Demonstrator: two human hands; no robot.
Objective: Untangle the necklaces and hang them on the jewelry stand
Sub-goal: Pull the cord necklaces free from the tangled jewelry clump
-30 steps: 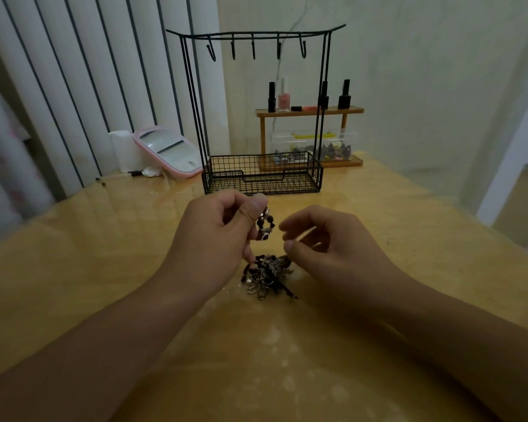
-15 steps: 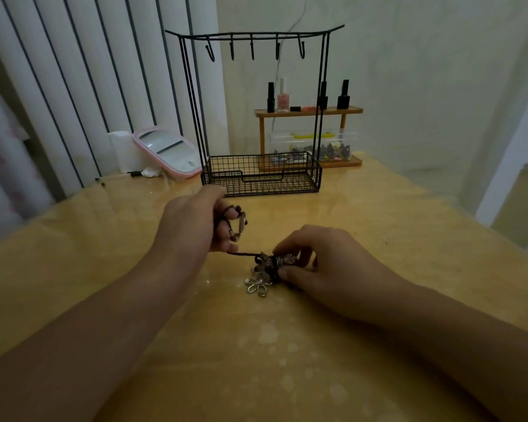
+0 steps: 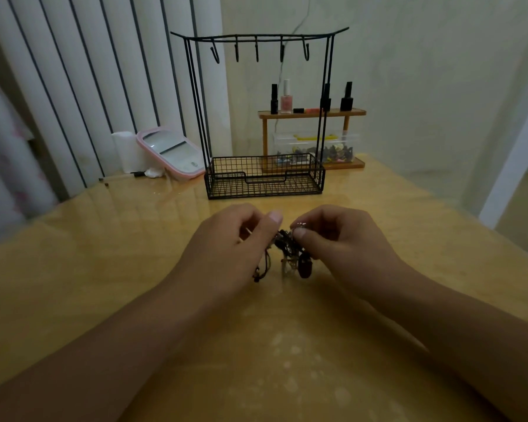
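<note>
Since half a second ago both my hands have come together and lifted the tangle of necklaces [image 3: 290,248] off the desk [image 3: 73,269]; before, my right hand pressed the tangle down on the surface while my left hand pulled a cord away to the left. My left hand [image 3: 229,248] now sits knuckles up, thumb extended toward the centre, thumb and fingers pinched on the left side of the tangle; a thin pale stick shows between its fingers, and I cannot tell what it is. My right hand [image 3: 339,239] mirrors it, thumb and forefinger closed on a small shiny metal piece at the top right of the tangle. Dark cord loops hang below my left hand; a dark bead and a pale metal pendant hang under the centre, just above the desk or touching it, I cannot tell which. Both forearms run in from the lower corners and converge at the middle. The jewelry stand [image 3: 259,117] stands behind the hands, upright, its five hooks bare and its wire basket [image 3: 265,179] at the base.
</note>
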